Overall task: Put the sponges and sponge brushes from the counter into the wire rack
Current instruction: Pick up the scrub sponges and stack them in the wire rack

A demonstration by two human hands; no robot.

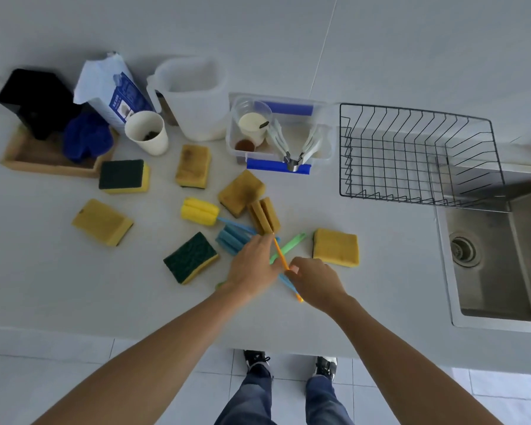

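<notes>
Several yellow sponges, some with green scouring pads, lie scattered on the white counter (396,271). One sponge (335,247) lies right of my hands. Sponge brushes are piled in the middle: a brownish-headed brush (264,215) with an orange handle, a yellow-headed brush (199,211), a blue-headed brush (231,239) and a green handle (288,247). My left hand (252,266) rests on the pile near the orange handle. My right hand (314,283) pinches that orange handle lower down. The black wire rack (417,154) stands empty at the right.
A steel sink (497,256) lies right, under the rack's corner. Behind the sponges stand a clear box with blue clips (278,165), a white jug (193,99), a paper cup (147,133), a bag (117,87) and a wooden tray (46,164) with a blue cloth.
</notes>
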